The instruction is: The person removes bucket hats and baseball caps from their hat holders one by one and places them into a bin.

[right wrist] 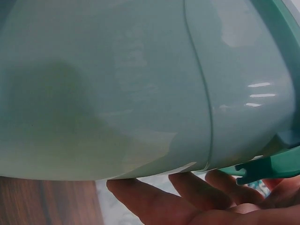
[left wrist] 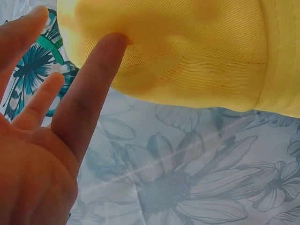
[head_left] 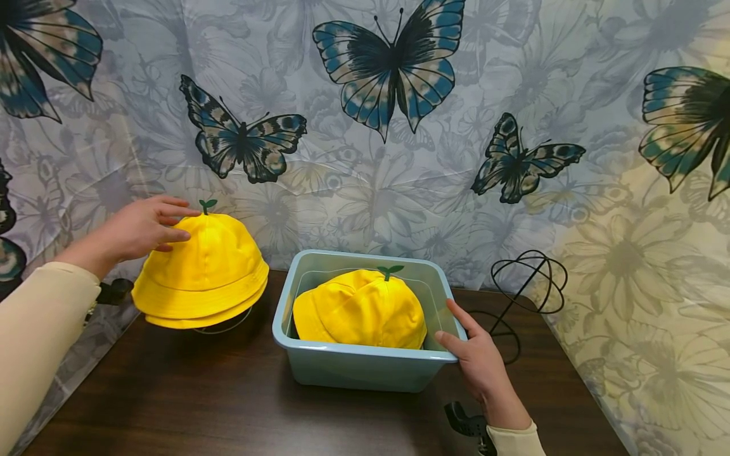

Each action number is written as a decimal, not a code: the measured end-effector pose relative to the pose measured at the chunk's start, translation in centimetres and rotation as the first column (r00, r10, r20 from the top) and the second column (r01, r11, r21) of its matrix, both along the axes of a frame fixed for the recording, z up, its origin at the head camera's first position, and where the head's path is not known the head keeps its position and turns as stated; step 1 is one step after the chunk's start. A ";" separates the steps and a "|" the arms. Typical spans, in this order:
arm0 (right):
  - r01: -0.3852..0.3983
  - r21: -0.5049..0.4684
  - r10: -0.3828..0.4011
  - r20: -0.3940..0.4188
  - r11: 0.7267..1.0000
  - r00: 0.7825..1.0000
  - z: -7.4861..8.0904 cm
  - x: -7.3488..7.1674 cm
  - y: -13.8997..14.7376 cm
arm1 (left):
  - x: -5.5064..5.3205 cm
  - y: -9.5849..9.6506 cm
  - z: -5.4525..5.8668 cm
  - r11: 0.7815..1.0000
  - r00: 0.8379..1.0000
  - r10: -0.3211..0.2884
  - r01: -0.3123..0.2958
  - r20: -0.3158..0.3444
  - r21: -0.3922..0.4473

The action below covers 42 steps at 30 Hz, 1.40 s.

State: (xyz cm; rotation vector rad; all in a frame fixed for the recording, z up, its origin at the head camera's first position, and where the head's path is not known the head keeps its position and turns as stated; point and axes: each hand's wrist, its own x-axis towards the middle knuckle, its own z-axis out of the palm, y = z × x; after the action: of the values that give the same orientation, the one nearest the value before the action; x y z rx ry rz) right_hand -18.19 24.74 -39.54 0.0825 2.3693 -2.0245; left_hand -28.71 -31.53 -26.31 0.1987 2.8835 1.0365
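On the left, two yellow bucket hats [head_left: 208, 272] appear stacked on a wire stand [head_left: 228, 325], their brims doubled and a green sprout on top. My left hand [head_left: 142, 228] is at the crown with fingers spread; in the left wrist view one fingertip [left wrist: 115, 42] presses lightly into the yellow cloth. A pale blue-green plastic basin [head_left: 365, 370] stands at the middle of the table, with another yellow sprout hat [head_left: 359, 310] lying tilted inside. My right hand [head_left: 479, 361] grips the basin's right rim, thumb over the edge, other fingers along the outer wall.
Behind the basin's right side, a black wire hat stand [head_left: 504, 304] lies tipped over on the dark wooden table [head_left: 217, 399]. A butterfly-print cloth [head_left: 376, 190] hangs right behind the table. The table's right edge slants down past the right hand.
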 end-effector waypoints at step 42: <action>0.006 -0.005 -0.006 0.000 1.000 1.000 0.0 0.1 -0.1 | -0.3 0.6 -0.8 0.991 0.997 0.071 -0.074 -0.034 -0.115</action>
State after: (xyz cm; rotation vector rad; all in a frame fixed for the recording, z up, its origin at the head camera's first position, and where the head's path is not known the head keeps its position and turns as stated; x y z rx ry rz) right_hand -18.13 24.67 -39.53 0.0896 2.3673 -2.0325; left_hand -29.04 -30.88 -27.16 0.1039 2.9876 0.8796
